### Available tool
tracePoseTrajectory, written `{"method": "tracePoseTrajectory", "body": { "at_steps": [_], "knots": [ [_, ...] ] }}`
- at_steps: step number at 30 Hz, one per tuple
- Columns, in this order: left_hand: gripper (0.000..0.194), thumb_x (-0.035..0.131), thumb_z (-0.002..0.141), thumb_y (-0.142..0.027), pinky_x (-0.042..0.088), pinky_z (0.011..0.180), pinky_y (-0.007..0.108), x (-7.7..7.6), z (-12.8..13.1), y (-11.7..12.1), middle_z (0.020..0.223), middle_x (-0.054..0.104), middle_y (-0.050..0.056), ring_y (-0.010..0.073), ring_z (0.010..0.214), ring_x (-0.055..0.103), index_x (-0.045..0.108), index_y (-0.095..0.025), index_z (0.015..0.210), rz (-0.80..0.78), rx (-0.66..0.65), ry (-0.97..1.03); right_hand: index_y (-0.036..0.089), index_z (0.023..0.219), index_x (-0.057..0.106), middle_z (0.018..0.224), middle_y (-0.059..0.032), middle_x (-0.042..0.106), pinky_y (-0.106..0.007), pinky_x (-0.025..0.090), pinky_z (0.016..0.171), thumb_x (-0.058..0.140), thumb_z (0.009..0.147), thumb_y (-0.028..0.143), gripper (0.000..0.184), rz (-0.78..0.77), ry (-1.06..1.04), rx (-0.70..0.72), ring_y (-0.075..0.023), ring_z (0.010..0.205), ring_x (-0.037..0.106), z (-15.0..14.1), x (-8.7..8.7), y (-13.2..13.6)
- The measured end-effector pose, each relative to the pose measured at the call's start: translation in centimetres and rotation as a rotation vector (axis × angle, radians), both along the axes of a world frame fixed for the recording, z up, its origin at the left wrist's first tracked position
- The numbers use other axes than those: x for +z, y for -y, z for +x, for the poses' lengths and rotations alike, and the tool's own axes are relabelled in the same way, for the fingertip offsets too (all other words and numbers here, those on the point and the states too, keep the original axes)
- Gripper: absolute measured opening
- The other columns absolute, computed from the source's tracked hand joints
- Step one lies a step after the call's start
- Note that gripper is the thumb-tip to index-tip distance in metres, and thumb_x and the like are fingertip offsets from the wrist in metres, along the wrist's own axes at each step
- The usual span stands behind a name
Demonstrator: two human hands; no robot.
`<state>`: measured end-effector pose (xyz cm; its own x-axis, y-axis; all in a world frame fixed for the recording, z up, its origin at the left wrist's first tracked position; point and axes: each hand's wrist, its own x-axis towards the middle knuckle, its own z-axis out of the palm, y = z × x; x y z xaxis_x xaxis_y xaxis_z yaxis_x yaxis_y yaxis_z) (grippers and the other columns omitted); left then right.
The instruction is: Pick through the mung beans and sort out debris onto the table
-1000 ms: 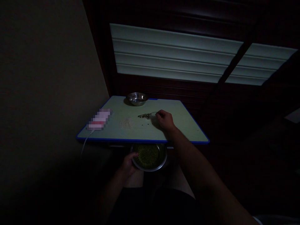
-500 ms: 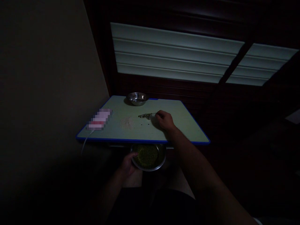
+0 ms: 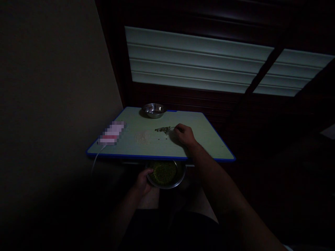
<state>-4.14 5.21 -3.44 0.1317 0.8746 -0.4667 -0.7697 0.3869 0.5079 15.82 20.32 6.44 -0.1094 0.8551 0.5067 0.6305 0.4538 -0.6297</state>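
Observation:
My left hand (image 3: 143, 181) grips the left rim of a metal bowl (image 3: 180, 179), thumb over the edge. Small green grains, like mung beans (image 3: 163, 173), fill much of that bowl, held just below the table's front edge. Over the tabletop, my right hand (image 3: 184, 134) is closed in a pinch, with a thin pale sliver showing at its fingertips; what it is I cannot make out. Just left of those fingers lies a small heap of dark grains (image 3: 162, 130), with a few loose ones in front. Further left is a patch of pale grains or powder (image 3: 142, 137).
The pale green table (image 3: 125, 120) has a blue edge. Another metal bowl (image 3: 154, 111) stands at its back. A blurred-out phone-like object (image 3: 112, 133) with a white cable (image 3: 96, 158) lies at the left. A wall and slatted dark wooden doors (image 3: 193, 59) border the table.
The held bowl has risen slightly, closer under the table edge. A few dark grains in front of the heap sit slightly differently. My right hand stays nearly in place.

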Motion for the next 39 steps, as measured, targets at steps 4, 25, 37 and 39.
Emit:
{"method": "tracePoseTrajectory", "body": {
  "at_steps": [4, 25, 37, 39],
  "knots": [
    [0.041, 0.057, 0.068, -0.010, 0.047, 0.101, 0.051, 0.08, 0.03, -0.10, 0.091, 0.078, 0.014, 0.0317, 0.100, 0.070, 0.071, -0.008, 0.107, -0.024, -0.006, -0.024, 0.019, 0.077, 0.067, 0.071, 0.0002, 0.066, -0.026, 0.041, 0.067, 0.053, 0.078, 0.030, 0.018, -0.035, -0.011, 0.048, -0.0140, 0.068, 0.056, -0.05, -0.20, -0.10],
    [0.038, 0.057, 0.068, -0.011, 0.050, 0.097, 0.049, 0.38, -0.09, -0.10, 0.087, 0.078, 0.013, 0.0311, 0.098, 0.071, 0.072, -0.007, 0.103, -0.005, -0.001, -0.023, 0.019, 0.076, 0.069, 0.070, -0.0015, 0.067, -0.028, 0.042, 0.066, 0.053, 0.079, 0.029, 0.019, -0.024, 0.028, -0.038, -0.0155, 0.067, 0.057, -0.05, -0.38, -0.22],
    [0.029, 0.057, 0.068, -0.011, 0.050, 0.097, 0.048, 0.52, -0.14, -0.18, 0.080, 0.077, 0.012, 0.0308, 0.094, 0.072, 0.074, -0.010, 0.092, -0.022, -0.019, -0.044, 0.019, 0.079, 0.070, 0.074, -0.0030, 0.069, -0.027, 0.041, 0.068, 0.052, 0.082, 0.028, 0.020, 0.001, 0.078, -0.093, -0.0157, 0.070, 0.058, 0.05, -0.15, -0.05],
    [0.034, 0.057, 0.068, -0.011, 0.050, 0.097, 0.048, 0.47, -0.15, -0.19, 0.081, 0.077, 0.012, 0.0305, 0.094, 0.072, 0.073, -0.009, 0.098, -0.019, -0.012, -0.038, 0.019, 0.079, 0.070, 0.075, -0.0029, 0.069, -0.026, 0.041, 0.069, 0.051, 0.082, 0.027, 0.020, -0.002, 0.082, -0.106, -0.0154, 0.069, 0.058, 0.03, -0.08, 0.02]
  ]
}}
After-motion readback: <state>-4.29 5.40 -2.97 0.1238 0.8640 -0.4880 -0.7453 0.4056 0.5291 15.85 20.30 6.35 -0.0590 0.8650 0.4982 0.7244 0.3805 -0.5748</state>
